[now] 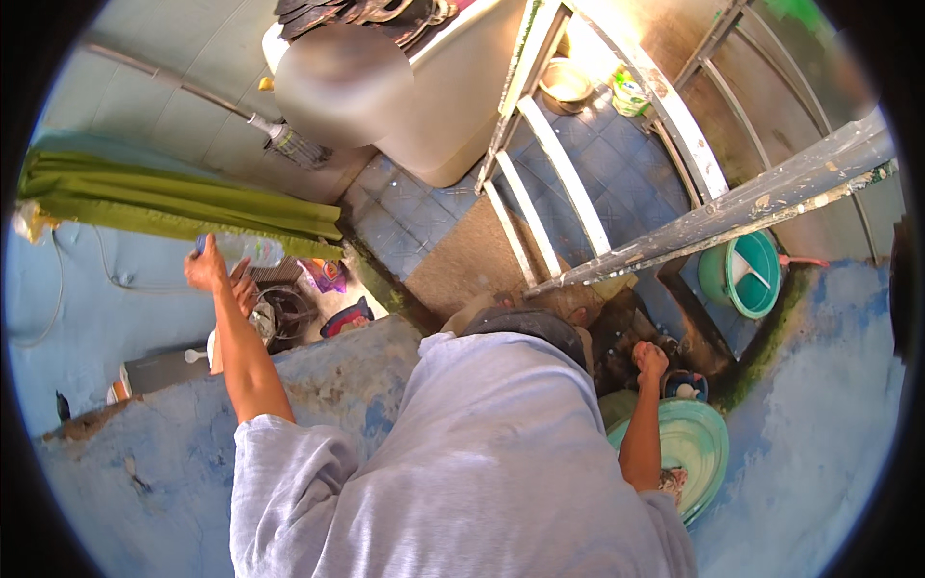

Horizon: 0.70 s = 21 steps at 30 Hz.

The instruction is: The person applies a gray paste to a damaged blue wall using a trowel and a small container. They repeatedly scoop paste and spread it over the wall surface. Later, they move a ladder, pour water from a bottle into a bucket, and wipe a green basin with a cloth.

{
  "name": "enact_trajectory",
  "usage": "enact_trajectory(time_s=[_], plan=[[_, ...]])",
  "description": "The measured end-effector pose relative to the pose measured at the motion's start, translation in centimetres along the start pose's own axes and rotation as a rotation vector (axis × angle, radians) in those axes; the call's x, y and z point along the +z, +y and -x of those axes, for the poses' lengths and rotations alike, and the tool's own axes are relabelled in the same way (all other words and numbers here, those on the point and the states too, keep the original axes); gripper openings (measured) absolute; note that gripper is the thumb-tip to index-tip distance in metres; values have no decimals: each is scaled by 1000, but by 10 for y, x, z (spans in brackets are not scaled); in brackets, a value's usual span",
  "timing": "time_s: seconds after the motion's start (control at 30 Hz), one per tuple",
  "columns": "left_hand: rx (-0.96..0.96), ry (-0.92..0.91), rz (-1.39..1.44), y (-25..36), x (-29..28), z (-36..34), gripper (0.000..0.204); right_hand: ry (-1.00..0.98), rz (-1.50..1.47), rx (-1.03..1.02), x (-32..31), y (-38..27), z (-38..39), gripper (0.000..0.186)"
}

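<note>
My left hand (204, 266) is stretched out to the left, its fingers closed around the blue-capped end of a clear plastic bottle (258, 251). The bottle lies almost level, just below the hem of a green curtain (173, 197). Another person's hand (243, 287) is close under the bottle; whether it touches the bottle I cannot tell. My right hand (650, 360) hangs low on the right with its fingers curled in, and nothing shows in it. Below that hand is a pale green basin (708, 453), partly hidden by my forearm.
A paint-spattered ladder (568, 178) slants across the front and right. Behind it are a pale tub (453, 106) and a small bowl (567, 83). A teal bucket (742, 275) stands at the right. At the left, a low blue wall (318, 371) borders a dark basket (287, 313).
</note>
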<state>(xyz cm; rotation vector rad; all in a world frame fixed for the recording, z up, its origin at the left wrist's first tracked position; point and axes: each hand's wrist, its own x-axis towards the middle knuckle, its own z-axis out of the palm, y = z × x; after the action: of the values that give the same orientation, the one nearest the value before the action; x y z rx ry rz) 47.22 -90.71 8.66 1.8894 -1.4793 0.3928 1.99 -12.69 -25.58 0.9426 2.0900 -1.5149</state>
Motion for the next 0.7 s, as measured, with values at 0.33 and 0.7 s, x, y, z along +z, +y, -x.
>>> enact_trajectory(time_s=[0.33,0.7], plan=[[-78,-88,-163,-76,59,-33,68,33,185,-98,-1,-27,16,19],[-290,442,-432,-27,88,-30,83,172,112,-62,14,-6,73,40]])
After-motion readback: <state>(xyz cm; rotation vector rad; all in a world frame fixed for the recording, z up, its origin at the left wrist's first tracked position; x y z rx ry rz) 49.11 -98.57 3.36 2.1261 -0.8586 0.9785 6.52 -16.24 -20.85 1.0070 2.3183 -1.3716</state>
